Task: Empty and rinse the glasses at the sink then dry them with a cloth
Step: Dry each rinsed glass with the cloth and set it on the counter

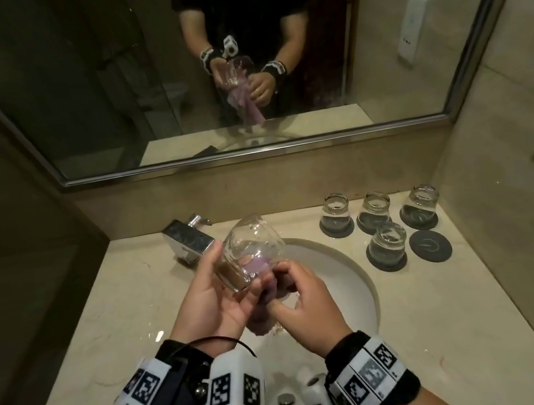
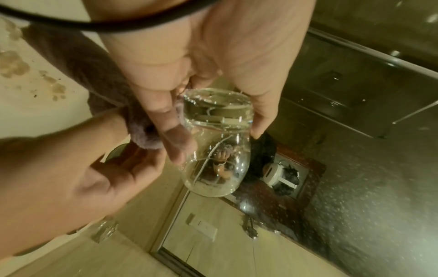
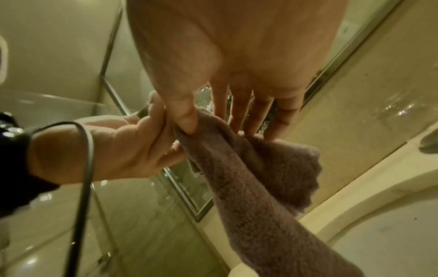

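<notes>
A clear glass (image 1: 247,243) is held tilted over the sink basin (image 1: 346,280). My left hand (image 1: 234,273) grips it with the thumb on one side and the fingers on the other, as the left wrist view shows for the left hand (image 2: 219,140) and the glass (image 2: 213,150). A purple cloth (image 1: 258,318) hangs below the hands, and part of it shows through the glass. My right hand (image 1: 287,279) pinches the cloth against the glass. In the right wrist view the right hand (image 3: 222,125) has its thumb pressed into the cloth (image 3: 249,178).
Several more glasses (image 1: 386,241) stand on dark coasters at the back right of the counter, beside one bare coaster (image 1: 430,245). A chrome faucet (image 1: 188,241) sits behind the basin on the left. The drain (image 1: 286,399) lies near me. A mirror (image 1: 238,67) fills the wall ahead.
</notes>
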